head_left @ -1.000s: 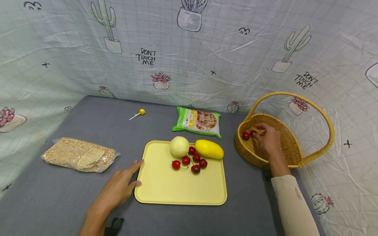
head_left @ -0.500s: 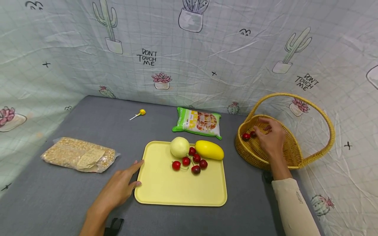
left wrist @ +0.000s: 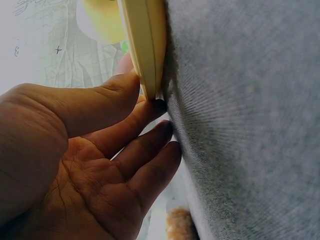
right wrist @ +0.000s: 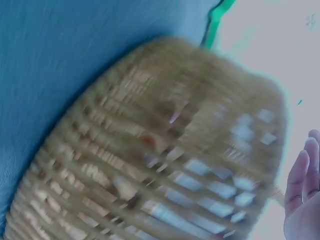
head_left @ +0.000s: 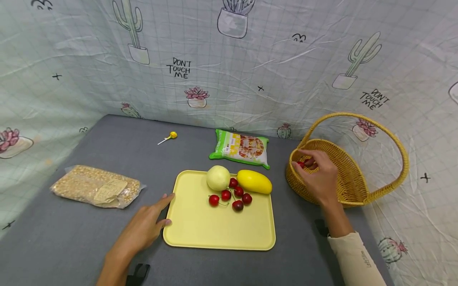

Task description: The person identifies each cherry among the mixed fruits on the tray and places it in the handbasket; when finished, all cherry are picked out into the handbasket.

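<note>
My left hand (head_left: 144, 224) touches the left edge of a yellow tray (head_left: 214, 232) with its thumb and index finger; the other fingertips rest at the grey cloth in the left wrist view. Several red cherries (head_left: 226, 195), a round pale-green fruit (head_left: 218, 178) and a yellow oblong fruit (head_left: 254, 181) lie on the tray. My right hand (head_left: 320, 176) is over the left part of a wicker basket (head_left: 348, 180), thumb and fingers spread apart. Red cherries (head_left: 301, 164) show between them at the basket's bottom, partly hidden by the hand. In the right wrist view, the basket (right wrist: 150, 150) is blurred.
A green food packet (head_left: 240, 148) lies behind the tray, with a yellow lollipop (head_left: 173, 135) to its left. On the far left is a clear bag of corn kernels (head_left: 96, 186). The basket's tall handle (head_left: 400, 155) arches up, and a printed cloth (head_left: 229, 79) hangs behind.
My right hand first lifted off the cherries in the basket with its fingers parting, then moved left toward the basket's near-left rim. The left hand and the tray have stayed put.
</note>
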A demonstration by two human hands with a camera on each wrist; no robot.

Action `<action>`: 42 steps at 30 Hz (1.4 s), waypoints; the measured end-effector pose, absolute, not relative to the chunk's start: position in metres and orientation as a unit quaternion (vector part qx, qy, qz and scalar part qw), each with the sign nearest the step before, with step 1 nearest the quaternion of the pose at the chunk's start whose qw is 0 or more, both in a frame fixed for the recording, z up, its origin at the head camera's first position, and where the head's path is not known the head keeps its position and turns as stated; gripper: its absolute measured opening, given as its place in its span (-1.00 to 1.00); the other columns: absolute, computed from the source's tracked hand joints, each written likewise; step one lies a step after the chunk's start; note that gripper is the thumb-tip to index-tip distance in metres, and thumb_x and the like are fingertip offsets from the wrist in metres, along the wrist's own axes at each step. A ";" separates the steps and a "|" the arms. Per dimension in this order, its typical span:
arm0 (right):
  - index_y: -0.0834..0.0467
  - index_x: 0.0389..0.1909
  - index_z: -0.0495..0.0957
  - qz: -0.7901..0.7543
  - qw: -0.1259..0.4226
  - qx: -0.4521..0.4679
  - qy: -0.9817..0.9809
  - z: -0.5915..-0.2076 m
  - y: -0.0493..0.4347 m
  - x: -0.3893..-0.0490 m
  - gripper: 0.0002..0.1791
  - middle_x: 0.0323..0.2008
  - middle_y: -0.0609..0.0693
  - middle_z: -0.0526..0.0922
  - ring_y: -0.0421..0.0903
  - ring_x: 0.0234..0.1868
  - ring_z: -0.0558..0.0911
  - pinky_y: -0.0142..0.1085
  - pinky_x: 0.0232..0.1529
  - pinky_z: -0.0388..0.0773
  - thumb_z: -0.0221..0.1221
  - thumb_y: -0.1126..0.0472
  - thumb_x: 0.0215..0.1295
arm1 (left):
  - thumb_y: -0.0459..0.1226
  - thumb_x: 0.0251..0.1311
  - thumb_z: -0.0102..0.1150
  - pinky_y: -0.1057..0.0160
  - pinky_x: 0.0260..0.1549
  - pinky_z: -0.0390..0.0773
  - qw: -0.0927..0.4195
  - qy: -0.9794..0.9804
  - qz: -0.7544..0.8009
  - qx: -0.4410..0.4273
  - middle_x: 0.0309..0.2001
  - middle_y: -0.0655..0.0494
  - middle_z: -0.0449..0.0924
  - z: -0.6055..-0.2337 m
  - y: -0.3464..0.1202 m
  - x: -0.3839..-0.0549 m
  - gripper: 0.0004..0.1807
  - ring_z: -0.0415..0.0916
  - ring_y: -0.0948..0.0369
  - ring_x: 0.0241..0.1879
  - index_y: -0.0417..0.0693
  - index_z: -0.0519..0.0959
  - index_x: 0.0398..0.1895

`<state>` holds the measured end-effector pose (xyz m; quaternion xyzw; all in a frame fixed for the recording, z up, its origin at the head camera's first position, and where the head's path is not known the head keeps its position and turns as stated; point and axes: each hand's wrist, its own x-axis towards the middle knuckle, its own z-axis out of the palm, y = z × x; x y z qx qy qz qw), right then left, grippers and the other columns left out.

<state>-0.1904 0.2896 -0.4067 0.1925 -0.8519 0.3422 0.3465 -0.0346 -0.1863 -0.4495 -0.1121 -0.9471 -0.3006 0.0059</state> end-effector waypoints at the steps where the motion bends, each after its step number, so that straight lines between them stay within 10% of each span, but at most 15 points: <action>1: 0.20 0.02 0.79 0.344 0.342 0.201 -0.851 -0.406 0.286 -0.188 -0.53 -0.20 0.13 0.78 -0.17 -0.37 0.56 -0.68 -0.21 0.45 0.62 0.34 0.03 | -0.39 0.20 0.49 -0.28 0.21 0.61 0.006 -0.947 -0.301 -0.113 0.36 -0.45 0.50 -0.449 -0.186 -0.035 -0.18 0.56 -0.30 0.32 -0.20 0.41 0.55; 21: 0.11 0.05 0.76 0.296 0.207 0.366 -0.858 -0.417 0.232 -0.143 -0.47 -0.14 0.02 0.81 -0.12 -0.37 0.57 -0.26 -0.42 0.61 0.66 0.26 -0.02 | -0.39 0.20 0.49 -0.29 0.22 0.60 0.008 -0.947 -0.301 -0.115 0.36 -0.46 0.51 -0.450 -0.187 -0.034 -0.19 0.57 -0.30 0.32 -0.20 0.41 0.55; 42: -0.05 0.13 0.77 0.225 0.051 0.372 -0.899 -0.429 0.203 -0.127 -0.49 -0.01 -0.12 0.82 -0.20 -0.31 0.69 -0.42 -0.32 0.62 0.60 0.26 0.13 | -0.38 0.23 0.47 -0.29 0.23 0.60 -0.013 -0.945 -0.309 -0.104 0.41 -0.44 0.46 -0.448 -0.186 -0.034 -0.17 0.52 -0.31 0.36 -0.17 0.37 0.58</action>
